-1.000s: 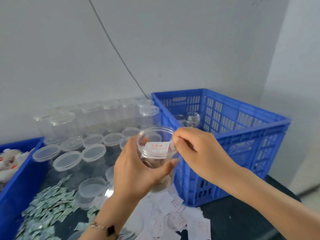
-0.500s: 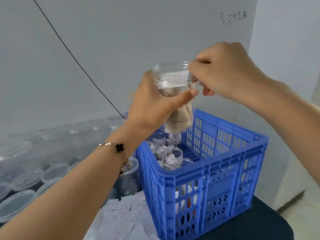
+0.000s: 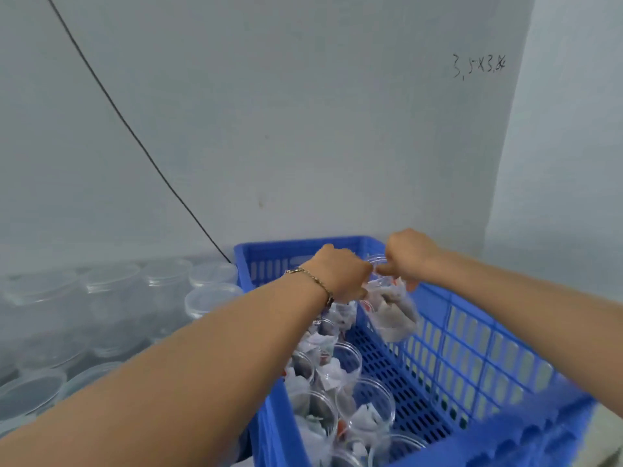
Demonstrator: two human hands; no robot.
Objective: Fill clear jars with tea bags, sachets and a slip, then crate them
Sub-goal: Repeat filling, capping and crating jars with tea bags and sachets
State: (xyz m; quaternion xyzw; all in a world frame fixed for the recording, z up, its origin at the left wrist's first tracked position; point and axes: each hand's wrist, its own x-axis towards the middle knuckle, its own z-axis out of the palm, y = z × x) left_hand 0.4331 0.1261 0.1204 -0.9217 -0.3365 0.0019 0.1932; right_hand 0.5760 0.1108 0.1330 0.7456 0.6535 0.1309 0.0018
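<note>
Head view. Motion blur smears the near right corner of the blue crate (image 3: 472,348), and its near wall runs off the bottom edge. The left forearm hides the crate's left wall and part of the filled jars (image 3: 357,399) standing in a row along that side; their contents show only as pale bags with bits of red, too soft to sort. Left of the crate, the empty jars (image 3: 111,298) on the desk are hazy and see-through, and some are cut off at the left edge. The desk itself is barely visible under them.

Both hands meet above the far part of the crate, holding 1 jar (image 3: 391,311) tilted, its mouth up toward the hands and its base hanging over the crate's floor. It is packed with pale tea bags. The left hand (image 3: 344,274), with a bracelet (image 3: 313,281) at the wrist, is curled around the jar's upper part; its fingers are hidden behind the knuckles. The right hand (image 3: 409,254) is closed at the jar's rim, thumb and fingers pinched there; whether it nips the rim or a slip inside I cannot tell.

A dark cable (image 3: 135,136) crosses the wall (image 3: 303,112) down to the crate's far left corner, and handwriting (image 3: 478,65) sits high on the right.
</note>
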